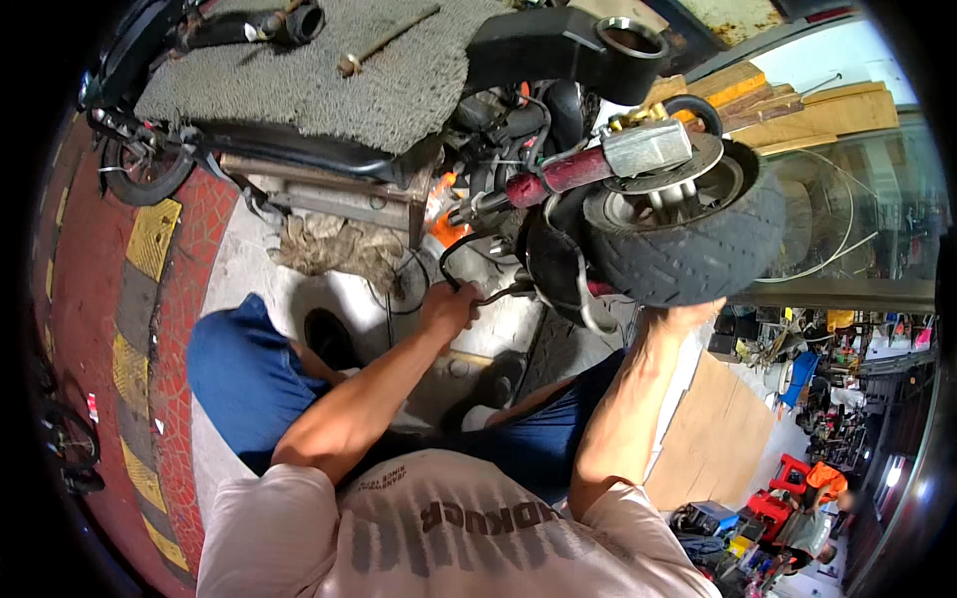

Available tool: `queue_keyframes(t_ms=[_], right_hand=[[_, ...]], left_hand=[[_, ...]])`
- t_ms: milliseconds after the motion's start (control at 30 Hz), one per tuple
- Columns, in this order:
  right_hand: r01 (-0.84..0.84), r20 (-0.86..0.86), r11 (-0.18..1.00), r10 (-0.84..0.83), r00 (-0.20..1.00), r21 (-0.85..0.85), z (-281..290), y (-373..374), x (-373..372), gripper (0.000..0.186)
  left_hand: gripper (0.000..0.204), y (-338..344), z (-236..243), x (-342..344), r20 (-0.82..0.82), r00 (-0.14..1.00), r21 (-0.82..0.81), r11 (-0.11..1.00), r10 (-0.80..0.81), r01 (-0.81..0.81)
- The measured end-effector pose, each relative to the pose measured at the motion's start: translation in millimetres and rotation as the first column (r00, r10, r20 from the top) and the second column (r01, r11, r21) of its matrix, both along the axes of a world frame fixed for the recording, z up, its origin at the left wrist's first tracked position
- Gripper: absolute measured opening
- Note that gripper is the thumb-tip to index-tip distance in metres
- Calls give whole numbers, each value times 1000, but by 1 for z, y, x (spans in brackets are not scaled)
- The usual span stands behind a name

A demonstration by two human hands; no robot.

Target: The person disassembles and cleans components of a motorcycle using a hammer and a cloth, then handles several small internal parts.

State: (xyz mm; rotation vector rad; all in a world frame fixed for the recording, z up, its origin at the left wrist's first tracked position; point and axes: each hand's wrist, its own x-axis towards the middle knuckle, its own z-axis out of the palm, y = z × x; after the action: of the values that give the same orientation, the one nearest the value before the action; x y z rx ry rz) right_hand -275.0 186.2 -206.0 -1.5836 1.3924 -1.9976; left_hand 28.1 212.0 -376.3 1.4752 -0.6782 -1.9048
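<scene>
In the middle, my left hand [455, 308] is closed round a black cable [447, 267] that loops beside the front-end parts. My right hand [682, 317] holds the lower side of a fat black-tyred wheel [688, 254]; the tyre hides some of its fingers. On top of the wheel sit a metal brake disc [698, 164] and a grey block at the end of a red fork tube [558, 177]. A curved black mudguard [554, 254] lies against the tyre's left side.
A grey mat [329, 80] bears a long rusty bolt [389, 42] and a black metal arm. Dirty work gloves [339, 257] lie below the wooden box. Wooden boards [797, 110] are stacked at right. Two people [807, 528] are far off at lower right.
</scene>
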Motion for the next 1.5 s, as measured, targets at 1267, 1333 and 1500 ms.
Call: queue_keyframes(t_ms=[1267, 1333, 1500], right_hand=[[-539, 729, 715, -639, -247, 444, -305, 19, 141, 44], [-506, 727, 721, -644, -239, 473, -289, 17, 144, 40], [-409, 839, 834, -490, -238, 371, -266, -5, 123, 37]], left_hand=[[55, -145, 209, -22, 678, 573, -189, 643, -461, 742], [53, -143, 208, -15, 711, 552, -197, 629, -436, 752], [48, -149, 208, 1, 745, 526, -196, 620, -409, 760]])
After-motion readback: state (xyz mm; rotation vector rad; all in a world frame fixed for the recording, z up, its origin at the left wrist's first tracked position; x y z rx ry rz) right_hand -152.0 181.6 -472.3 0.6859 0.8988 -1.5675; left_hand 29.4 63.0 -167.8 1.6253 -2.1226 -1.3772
